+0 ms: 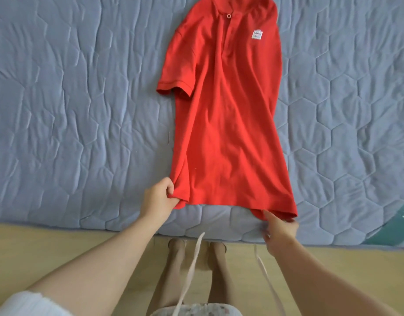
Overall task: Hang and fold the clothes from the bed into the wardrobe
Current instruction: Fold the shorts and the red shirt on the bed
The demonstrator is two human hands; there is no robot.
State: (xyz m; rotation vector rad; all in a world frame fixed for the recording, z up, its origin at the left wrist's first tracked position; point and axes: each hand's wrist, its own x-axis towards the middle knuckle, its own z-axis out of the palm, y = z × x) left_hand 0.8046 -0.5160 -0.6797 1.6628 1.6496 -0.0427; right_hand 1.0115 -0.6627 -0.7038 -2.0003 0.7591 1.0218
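A red polo shirt [226, 115] lies front side up on the bed [71, 110], collar at the far end, hem at the near edge. Its left sleeve sticks out flat, and the right side is folded in along a straight edge. A small white label sits on the chest. My left hand [158, 198] grips the hem's left corner, fingers curled into the cloth. My right hand [279, 229] pinches the hem's right corner, slightly blurred. The wardrobe is out of view.
The bed carries a blue-grey quilted cover with a hexagon pattern, and a teal patch [403, 215] shows at its right corner. Below the bed's near edge are the light wooden floor [48, 242], my feet and two pale hanging cords [191, 267].
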